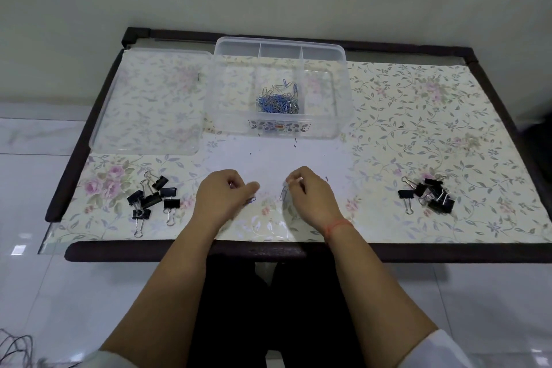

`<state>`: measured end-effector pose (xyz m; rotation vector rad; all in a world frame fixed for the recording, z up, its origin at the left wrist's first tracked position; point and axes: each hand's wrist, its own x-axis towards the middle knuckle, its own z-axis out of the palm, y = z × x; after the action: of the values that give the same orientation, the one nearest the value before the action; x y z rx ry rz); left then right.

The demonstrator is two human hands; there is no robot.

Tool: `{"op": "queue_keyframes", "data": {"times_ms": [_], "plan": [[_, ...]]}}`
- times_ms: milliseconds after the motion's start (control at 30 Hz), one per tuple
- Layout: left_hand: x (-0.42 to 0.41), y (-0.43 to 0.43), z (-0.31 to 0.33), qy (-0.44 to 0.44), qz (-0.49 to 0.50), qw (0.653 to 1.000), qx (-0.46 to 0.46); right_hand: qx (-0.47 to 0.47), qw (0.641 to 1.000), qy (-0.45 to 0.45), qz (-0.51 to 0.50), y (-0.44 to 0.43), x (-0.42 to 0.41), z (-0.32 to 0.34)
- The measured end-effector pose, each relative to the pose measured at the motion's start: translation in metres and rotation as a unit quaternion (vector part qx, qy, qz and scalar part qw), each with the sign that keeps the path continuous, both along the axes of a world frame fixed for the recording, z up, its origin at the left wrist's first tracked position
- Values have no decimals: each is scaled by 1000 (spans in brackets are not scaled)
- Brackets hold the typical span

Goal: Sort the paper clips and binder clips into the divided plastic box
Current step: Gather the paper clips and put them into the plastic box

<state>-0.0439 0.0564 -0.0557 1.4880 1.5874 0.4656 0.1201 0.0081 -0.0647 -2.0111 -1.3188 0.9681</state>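
Observation:
The clear divided plastic box (pixel 340 92) stands at the back middle of the table, with a heap of blue and silver paper clips (pixel 278 100) in its middle compartment. My left hand (pixel 222 199) rests on the near middle of the table, fingers curled on a small blue paper clip (pixel 251 199). To its right, my right hand (pixel 310 193) pinches a silver paper clip (pixel 283 193) that hangs from its fingertips. Black binder clips lie in two piles: a left pile (pixel 152 199) and a right pile (pixel 430 194).
The box's clear lid (pixel 149 104) lies flat to the left of the box. The table (pixel 448 128) has a floral cover and a dark raised rim. A few tiny dark specks dot the cover in front of the box. Cables lie on the floor at the bottom left.

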Motion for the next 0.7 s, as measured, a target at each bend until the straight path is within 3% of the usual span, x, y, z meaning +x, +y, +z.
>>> {"op": "queue_keyframes", "data": {"times_ms": [167,500,533,600,700], "plan": [[-2,1,-5,138,-63,988,28,-36,980,-160,111,0,-2,-4],[2,1,-11,147,-109,983,-12,-88,971,-198,101,3,-4,-6],[3,0,-10,115,-102,988,-16,-79,979,-164,87,2,-5,-6],[5,-2,-5,13,-57,997,-47,-50,998,-16,18,3,-4,-2],[2,2,0,-182,18,969,-165,-26,967,231,-103,4,1,9]]}}
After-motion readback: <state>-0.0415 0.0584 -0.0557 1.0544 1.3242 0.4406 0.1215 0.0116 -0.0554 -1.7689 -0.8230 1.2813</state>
